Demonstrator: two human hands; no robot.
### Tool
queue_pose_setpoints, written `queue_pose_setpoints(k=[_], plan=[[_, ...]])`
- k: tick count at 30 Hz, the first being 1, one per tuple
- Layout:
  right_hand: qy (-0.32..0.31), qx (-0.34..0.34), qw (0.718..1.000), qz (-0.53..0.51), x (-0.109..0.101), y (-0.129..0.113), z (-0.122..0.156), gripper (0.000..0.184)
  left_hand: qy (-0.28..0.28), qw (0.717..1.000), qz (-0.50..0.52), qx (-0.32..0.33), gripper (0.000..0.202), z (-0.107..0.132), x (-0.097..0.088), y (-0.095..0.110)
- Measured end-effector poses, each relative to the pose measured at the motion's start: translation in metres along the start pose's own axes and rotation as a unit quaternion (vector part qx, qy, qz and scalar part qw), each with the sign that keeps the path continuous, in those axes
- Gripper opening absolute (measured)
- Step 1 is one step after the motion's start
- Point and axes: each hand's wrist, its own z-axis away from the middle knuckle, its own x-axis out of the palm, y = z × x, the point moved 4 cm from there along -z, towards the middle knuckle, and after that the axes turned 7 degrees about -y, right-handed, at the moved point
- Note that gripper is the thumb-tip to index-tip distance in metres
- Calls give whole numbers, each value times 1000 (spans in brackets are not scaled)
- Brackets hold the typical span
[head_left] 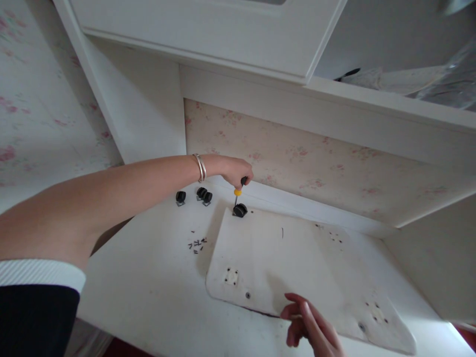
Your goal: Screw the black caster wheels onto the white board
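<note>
My left hand [235, 171], a bangle on its wrist, is closed round the black and yellow handle of a small screwdriver [238, 191]. The screwdriver's tip stands on a black caster wheel [240, 210] at the far left corner of a white board [297, 263] lying flat on the desk. My right hand [310, 327] hovers at the board's near edge with fingers loosely curled and apart, holding nothing.
Three loose black caster wheels [194, 196] stand on the white desk [148, 292] behind the board. Several small dark screws [197, 244] lie scattered left of the board. A white cupboard [208, 29] and shelf [390, 106] hang overhead; floral wallpaper backs the desk.
</note>
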Motion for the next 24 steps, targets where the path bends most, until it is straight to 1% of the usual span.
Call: queue_pose_setpoints(k=[3,5,6,7,9,11,12,14,16,18,19,21,23,24], plan=[[60,-8,998,29,-8,1,-2,49,9,1000,-10,-11,37,5,-7,0],[97,-10,990,97,-17,2,-4,50,17,1000,-18,-11,37,9,-12,2],[118,-12,982,148,-21,3,-4,50,19,1000,-19,-9,37,10,-14,3],[142,-16,969,201,-25,3,-4,49,20,1000,-19,-7,38,11,-15,3],[193,-32,935,296,-32,3,-4,46,16,1000,-11,-9,38,12,-15,3],[241,-61,897,365,-35,4,-4,46,12,1000,-1,-15,38,13,-12,3],[255,-83,879,393,-34,4,-4,46,12,1000,2,-19,38,13,-11,3],[253,-152,848,441,-31,6,-7,45,18,1000,2,-25,39,14,-10,2],[229,-227,820,473,-27,8,-9,40,33,999,2,-28,39,17,-11,3],[213,-273,798,493,-25,11,-11,35,44,998,13,-39,42,19,-13,3],[213,-281,791,501,-26,12,-12,35,41,997,24,-54,46,20,-14,3],[214,-279,780,517,-28,14,-13,37,18,994,52,-97,53,22,-13,1],[217,-275,768,536,-29,14,-14,40,-5,989,75,-128,53,23,-12,0],[220,-278,760,544,-30,14,-13,41,-11,988,82,-132,50,24,-12,0]])
